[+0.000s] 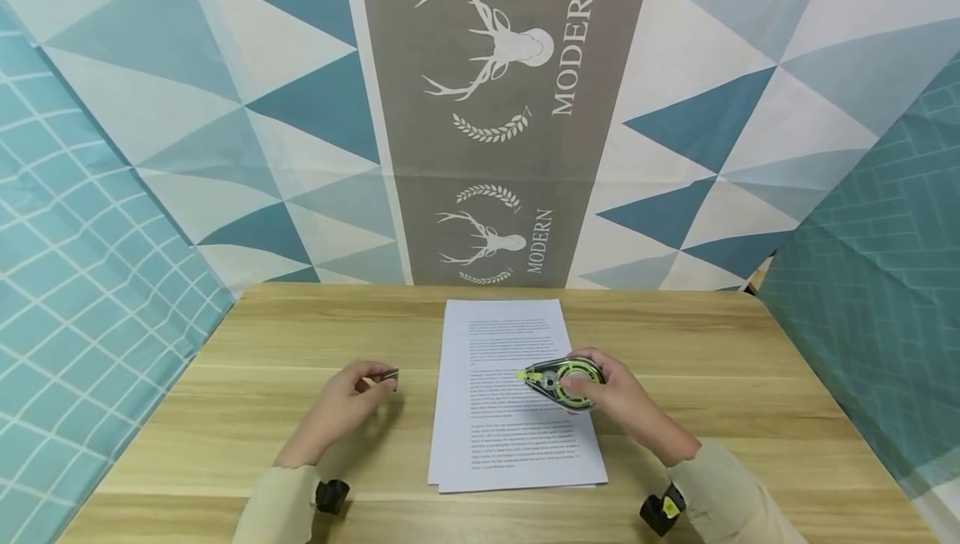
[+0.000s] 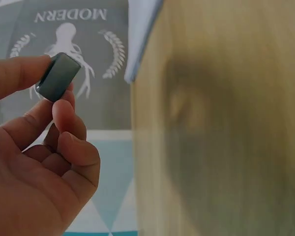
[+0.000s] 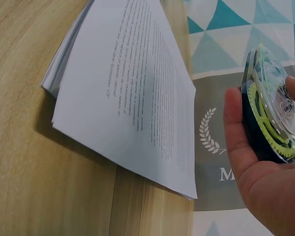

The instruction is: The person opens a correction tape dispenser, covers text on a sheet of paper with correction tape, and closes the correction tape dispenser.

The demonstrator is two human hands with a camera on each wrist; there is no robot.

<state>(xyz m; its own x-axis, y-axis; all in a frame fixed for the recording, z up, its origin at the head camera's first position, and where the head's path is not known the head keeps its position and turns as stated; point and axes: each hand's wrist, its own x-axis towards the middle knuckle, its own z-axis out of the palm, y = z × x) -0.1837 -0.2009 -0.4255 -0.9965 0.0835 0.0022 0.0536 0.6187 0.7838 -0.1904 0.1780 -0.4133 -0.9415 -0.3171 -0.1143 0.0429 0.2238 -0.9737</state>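
Between thumb and fingertips, my left hand pinches a small dark cap, smooth and boxy in the left wrist view. This hand is over the wood to the left of the paper. My right hand grips a correction tape, its thumb on the clear side and fingers beneath. The dispenser has a dark body, a yellow-green toothed wheel and a bare yellow-green tip pointing left. In the head view it overlaps the right part of a stack of printed paper.
The paper stack lies on a wooden table, its sheets slightly out of line at the edges. A patterned cloth with deer heads and triangles hangs behind the table. Tiled-print cloths stand at the left and right sides.
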